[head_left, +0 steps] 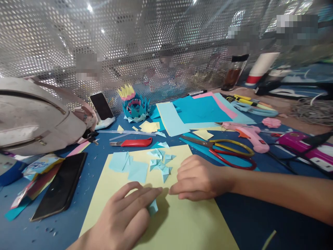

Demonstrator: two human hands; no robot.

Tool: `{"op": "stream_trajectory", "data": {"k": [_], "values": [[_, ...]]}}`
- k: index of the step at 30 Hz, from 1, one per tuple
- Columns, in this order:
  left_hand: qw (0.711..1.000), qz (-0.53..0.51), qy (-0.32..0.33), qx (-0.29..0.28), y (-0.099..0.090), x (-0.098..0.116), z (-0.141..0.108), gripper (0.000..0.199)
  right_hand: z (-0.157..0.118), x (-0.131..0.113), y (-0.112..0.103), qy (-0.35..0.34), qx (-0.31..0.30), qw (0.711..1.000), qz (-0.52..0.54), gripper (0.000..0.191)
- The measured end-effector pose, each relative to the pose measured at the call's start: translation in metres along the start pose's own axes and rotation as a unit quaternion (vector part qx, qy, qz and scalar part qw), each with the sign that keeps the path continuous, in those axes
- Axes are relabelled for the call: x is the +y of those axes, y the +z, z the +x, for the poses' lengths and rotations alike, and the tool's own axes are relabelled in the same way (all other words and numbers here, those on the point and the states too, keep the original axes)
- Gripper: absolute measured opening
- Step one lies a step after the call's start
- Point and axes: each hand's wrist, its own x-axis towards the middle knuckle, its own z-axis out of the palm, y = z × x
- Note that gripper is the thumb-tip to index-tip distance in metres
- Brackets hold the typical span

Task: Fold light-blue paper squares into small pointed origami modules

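Note:
My left hand (130,211) is closed over a small folded piece of light blue paper (153,207), which shows below its fingers. Most of that piece is hidden. My right hand (200,178) lies on the large yellow sheet (192,225) with its fingers curled in; whatever they hold, if anything, is out of sight. A small gap separates the fingertips of both hands. Just beyond them sits a group of folded light blue paper pieces (158,163). Flat light blue paper squares (137,172) lie to the left of this group.
Behind the sheet are a red utility knife (136,142), scissors (231,149) and a pink glue gun (247,135). Coloured paper (205,109) and a blue paper lotus (135,107) stand farther back. A black phone (62,187) and a backpack (39,114) are at left.

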Motion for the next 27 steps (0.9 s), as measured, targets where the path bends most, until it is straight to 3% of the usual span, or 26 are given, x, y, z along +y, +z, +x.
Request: {"op": "stream_trajectory", "data": {"k": [12,19,27], "values": [[0.998,0.017,-0.038,0.048,0.0,0.008,0.009,0.029,0.0,-0.002,0.0,0.007,-0.011,1.0,-0.008,0.046],[0.996,0.028,-0.055,0.058,0.0,0.009,0.012,0.04,-0.001,-0.002,-0.001,0.012,-0.014,1.0,-0.008,0.047],[0.997,0.001,-0.055,0.048,-0.001,0.007,0.012,0.029,-0.001,-0.002,0.001,0.01,-0.013,1.0,-0.007,0.047]]}}
